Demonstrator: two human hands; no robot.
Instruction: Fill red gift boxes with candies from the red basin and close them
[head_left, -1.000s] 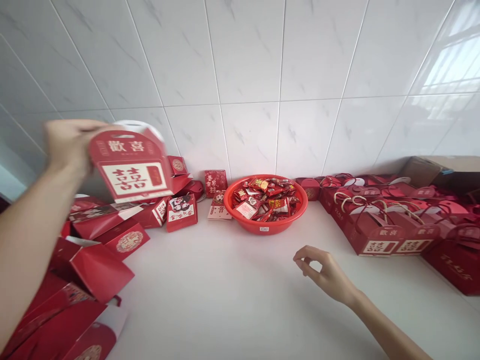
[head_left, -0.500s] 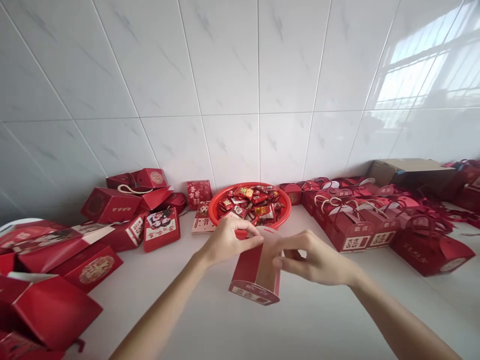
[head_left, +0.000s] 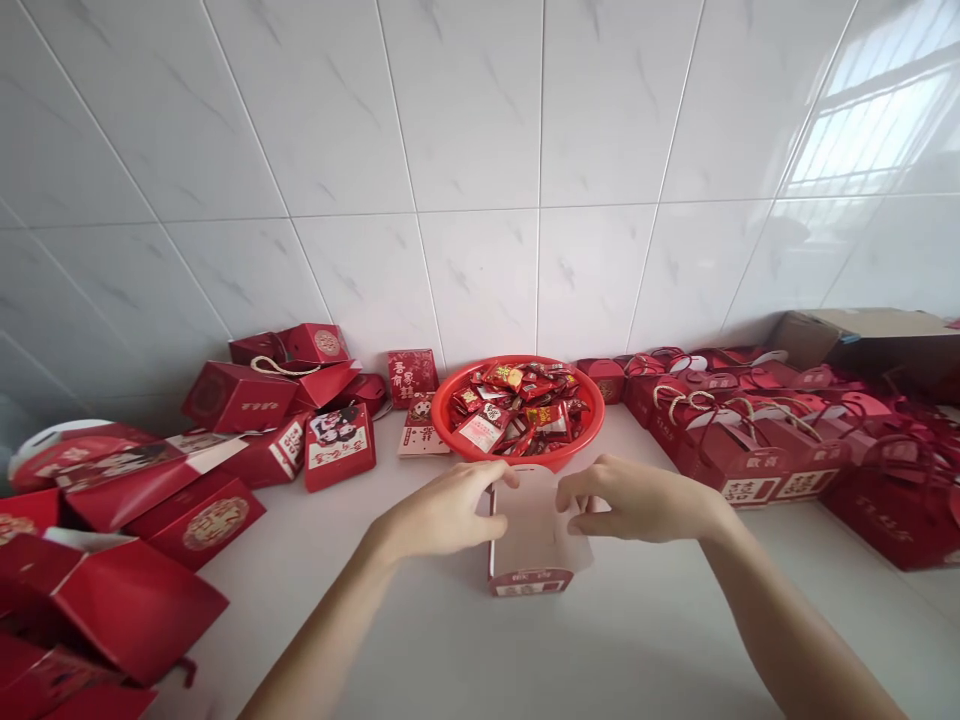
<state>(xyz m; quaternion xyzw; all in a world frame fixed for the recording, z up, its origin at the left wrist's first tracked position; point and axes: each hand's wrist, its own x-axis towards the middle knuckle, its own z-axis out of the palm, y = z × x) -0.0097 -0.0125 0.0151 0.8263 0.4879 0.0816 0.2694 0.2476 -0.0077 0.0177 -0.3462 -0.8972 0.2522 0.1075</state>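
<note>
In front of me an open red gift box (head_left: pixel 534 520) stands on the white table, its pale inside facing up and its lettered end towards me. My left hand (head_left: pixel 454 510) is closed on the left side of the box, fingertips at the upper edge and thumb lower down. My right hand (head_left: pixel 626 500) grips the right side with curled fingers and thumb. Just beyond my fingers sits a round red plastic basin (head_left: pixel 444 425) full of red-wrapped candies (head_left: pixel 517 400).
Red boxes (head_left: pixel 247 395) lie piled on the left, with a flat picture box (head_left: pixel 339 447) beside them. A red card box (head_left: pixel 412 375) leans by the wall. Rows of closed boxes with cord handles (head_left: pixel 750 450) stand on the right, before a cardboard carton (head_left: pixel 862 325).
The box has gone from tilted and partly folded to upright on the table with its top spread open. My hands have moved apart to its two sides.
</note>
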